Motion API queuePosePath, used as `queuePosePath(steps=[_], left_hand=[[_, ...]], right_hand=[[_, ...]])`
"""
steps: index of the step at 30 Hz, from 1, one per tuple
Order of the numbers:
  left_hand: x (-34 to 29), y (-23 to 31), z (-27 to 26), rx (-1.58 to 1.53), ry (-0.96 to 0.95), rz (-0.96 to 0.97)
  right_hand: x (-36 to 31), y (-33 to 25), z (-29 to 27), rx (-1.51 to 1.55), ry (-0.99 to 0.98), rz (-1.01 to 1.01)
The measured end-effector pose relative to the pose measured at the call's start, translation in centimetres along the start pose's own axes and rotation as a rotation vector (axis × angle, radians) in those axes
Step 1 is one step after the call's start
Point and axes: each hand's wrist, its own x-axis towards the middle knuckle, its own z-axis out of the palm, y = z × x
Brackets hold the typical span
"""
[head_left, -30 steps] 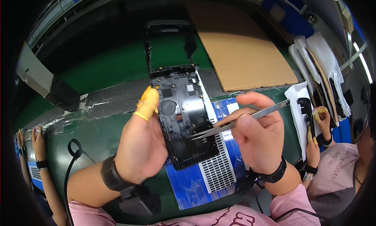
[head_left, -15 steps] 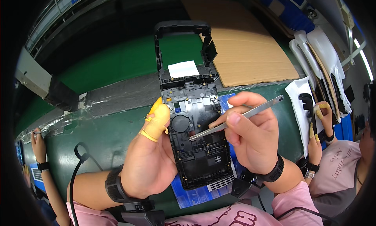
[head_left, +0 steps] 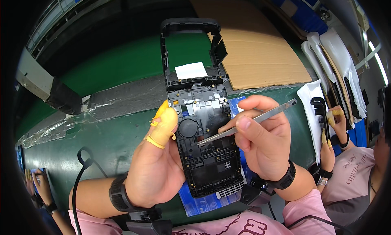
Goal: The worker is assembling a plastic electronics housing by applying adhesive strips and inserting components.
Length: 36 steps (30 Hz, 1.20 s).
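A black plastic housing (head_left: pixel 205 114) with an open frame at its far end is gripped along its left edge by my left hand (head_left: pixel 159 165). Yellow finger cots cover that hand's thumb and at least one finger. My right hand (head_left: pixel 264 137) pinches metal tweezers (head_left: pixel 260 117) between thumb and fingers. Their tips point down-left at the housing's middle, just below a round recess; whether they touch the plastic or pinch anything, I cannot tell. Small brass inserts dot the housing. Beneath its near end lies a blue plastic-wrapped thing (head_left: pixel 195 204).
Beyond the green table (head_left: pixel 102 133) lies a belt with a cardboard sheet (head_left: pixel 264 63). White-wrapped panels (head_left: pixel 326 59) stand on the right, beside a co-worker's hands (head_left: pixel 332 133). Another person's hand (head_left: pixel 42 186) is at the far left. A black cable loop (head_left: pixel 84 159) rises near my left forearm.
The tweezer tips have shifted very slightly up and right over the housing, my grip unchanged. At the far left, the other person's hand has moved toward the near side.
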Motion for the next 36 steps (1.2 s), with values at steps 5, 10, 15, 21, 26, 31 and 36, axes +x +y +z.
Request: queuePosePath(steps=[5,10,15,21,26,31,36], left_hand=[[0.2,-0.1,-0.2,-0.012,-0.002,0.011],[0.5,0.0,-0.2,0.006,-0.083,0.026],[2.0,0.4,-1.4,0.172,-0.012,0.127],[11.8,9.7,-6.0,0.304,0.073,0.320],[12.9,10.2,-8.7,0.773,0.492,0.756],[9.6,6.9,-3.8,1.150,0.044,0.573],[6.5,5.0,-1.1,1.952,-0.538,0.398]], right_hand=[[0.0,0.1,-0.2,-0.044,0.002,-0.013],[0.0,-0.3,-0.3,0.064,0.037,0.034],[0.6,-0.9,-1.3,0.052,0.081,-0.048],[1.0,-1.0,-1.5,0.049,0.125,-0.069],[1.4,-0.4,-2.2,-0.015,0.172,-0.024],[1.5,1.3,-3.3,-0.133,0.127,0.162],[1.8,1.9,-4.1,-0.203,0.105,0.178]])
